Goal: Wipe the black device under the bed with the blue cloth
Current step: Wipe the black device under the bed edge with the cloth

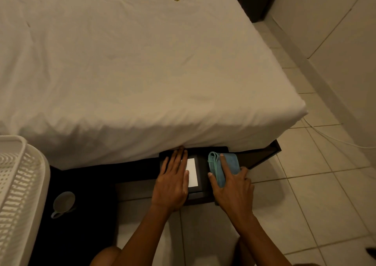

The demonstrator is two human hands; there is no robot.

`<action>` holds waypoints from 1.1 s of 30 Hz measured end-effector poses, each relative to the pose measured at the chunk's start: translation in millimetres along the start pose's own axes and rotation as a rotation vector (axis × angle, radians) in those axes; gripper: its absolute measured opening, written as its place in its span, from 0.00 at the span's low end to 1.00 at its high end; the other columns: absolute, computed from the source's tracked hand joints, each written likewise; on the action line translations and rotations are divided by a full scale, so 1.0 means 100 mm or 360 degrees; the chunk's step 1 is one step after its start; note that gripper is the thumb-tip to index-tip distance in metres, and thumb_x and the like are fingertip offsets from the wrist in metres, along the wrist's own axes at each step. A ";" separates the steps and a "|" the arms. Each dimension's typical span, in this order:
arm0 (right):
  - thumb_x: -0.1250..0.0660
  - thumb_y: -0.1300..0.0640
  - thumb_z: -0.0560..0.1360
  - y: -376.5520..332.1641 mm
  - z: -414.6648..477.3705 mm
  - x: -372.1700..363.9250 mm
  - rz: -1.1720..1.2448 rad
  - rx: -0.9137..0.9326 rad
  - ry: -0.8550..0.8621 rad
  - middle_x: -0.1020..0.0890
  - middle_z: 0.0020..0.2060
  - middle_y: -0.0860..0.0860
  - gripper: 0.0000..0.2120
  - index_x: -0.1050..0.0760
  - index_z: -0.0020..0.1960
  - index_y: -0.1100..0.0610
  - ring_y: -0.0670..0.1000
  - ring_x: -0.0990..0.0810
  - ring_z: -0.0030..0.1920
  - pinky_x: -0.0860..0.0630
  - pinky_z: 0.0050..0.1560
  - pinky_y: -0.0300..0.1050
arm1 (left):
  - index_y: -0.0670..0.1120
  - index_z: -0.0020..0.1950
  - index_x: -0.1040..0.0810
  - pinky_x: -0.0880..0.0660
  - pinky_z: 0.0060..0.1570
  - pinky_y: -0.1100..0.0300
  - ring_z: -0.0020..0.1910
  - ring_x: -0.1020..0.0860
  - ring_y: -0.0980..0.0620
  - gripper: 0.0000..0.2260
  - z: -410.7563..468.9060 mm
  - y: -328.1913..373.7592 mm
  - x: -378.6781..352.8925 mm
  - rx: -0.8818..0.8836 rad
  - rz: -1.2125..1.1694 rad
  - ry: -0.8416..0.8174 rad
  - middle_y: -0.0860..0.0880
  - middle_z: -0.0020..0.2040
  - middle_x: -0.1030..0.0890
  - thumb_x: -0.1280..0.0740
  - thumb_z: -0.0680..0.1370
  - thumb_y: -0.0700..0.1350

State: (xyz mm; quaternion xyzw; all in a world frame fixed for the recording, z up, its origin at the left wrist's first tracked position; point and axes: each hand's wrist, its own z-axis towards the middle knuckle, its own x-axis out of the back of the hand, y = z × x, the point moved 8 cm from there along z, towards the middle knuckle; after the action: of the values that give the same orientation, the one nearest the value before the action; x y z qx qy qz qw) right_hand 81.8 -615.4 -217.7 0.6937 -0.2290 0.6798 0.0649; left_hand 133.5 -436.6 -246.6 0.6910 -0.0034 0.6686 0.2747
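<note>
1. The right hand (pixel 232 186) lies flat on the blue cloth (pixel 223 165), fingers spread over it and pressing it down onto the top of the black device (pixel 200 176); it is pinning the cloth under the palm and fingers more than gripping it.
2. The left hand (pixel 173 182) rests open and flat on the left part of the device, holding nothing, apparently steadying it. Its fingertips reach the edge of the white sheet.
3. Between the two hands a white label (pixel 191 172) shows on the device's dark top.
4. The device sits on the floor (pixel 295 194) at the foot edge of the bed (pixel 142 72), half tucked beneath the overhanging sheet; its far end is hidden under the mattress, so how far it runs back cannot be told.
5. Step in hand, as I judge it: the wiping itself, with the cloth on the right side of the top.
6. The next move likely calls for sliding the cloth across toward the label and left side, so the left hand would need to lift or shift clear; the hidden rear part may need the device drawn outward.
7. Further out: a white slatted basket (pixel 18 184) at the left, a pale cup (pixel 63 203) on the dark mat beside it, and a white cable (pixel 329 136) along the tiles to the right.
</note>
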 end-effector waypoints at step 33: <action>0.48 0.52 0.78 -0.30 0.00 -0.12 0.0185 0.0723 0.0050 0.45 0.75 0.57 0.28 0.47 0.76 0.61 0.52 0.51 0.76 0.58 0.75 0.43 | 0.48 0.81 0.54 0.52 0.78 0.53 0.80 0.56 0.56 0.26 0.00 0.00 0.01 0.0002 -0.0008 0.0019 0.51 0.81 0.53 0.53 0.83 0.52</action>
State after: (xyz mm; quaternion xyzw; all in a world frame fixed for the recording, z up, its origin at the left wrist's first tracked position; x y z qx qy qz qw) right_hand 94.3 -586.1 -223.0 0.6656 -0.1086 0.7271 -0.1288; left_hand 133.2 -436.4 -245.9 0.6872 0.0004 0.6721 0.2759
